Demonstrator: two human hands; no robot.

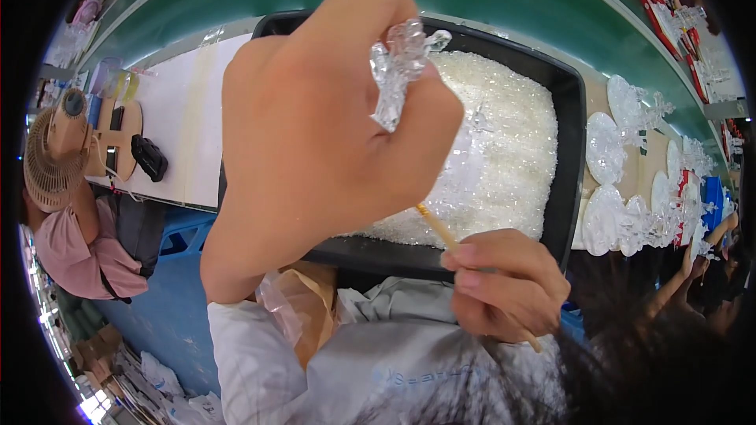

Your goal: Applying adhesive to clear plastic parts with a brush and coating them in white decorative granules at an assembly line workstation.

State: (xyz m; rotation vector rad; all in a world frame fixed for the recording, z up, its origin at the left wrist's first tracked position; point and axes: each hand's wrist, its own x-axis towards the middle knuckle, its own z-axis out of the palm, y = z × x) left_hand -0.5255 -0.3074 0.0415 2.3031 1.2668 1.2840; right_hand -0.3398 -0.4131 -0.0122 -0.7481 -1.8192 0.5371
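Note:
Raised close to the head camera, my left hand [315, 126] is closed around a clear, glassy branched ornament [402, 63], whose knobby upper part sticks out between thumb and fingers. Lower and to the right, my right hand [512, 283] pinches a thin wooden stick [438, 227]. The stick slants up to the left, and its yellowish upper end disappears behind my left hand. Beneath both hands lies a black tray [568, 157] filled with clear, glittering granules [504, 142]. The lower part of the ornament is hidden by my left hand.
Several clear ornaments on round bases [606, 149] stand right of the tray. On the left are a white board [185, 110], a black object [148, 157] and a fan [55, 149]. A person in pink [94, 252] sits at far left; another person's arm [677, 283] shows at far right.

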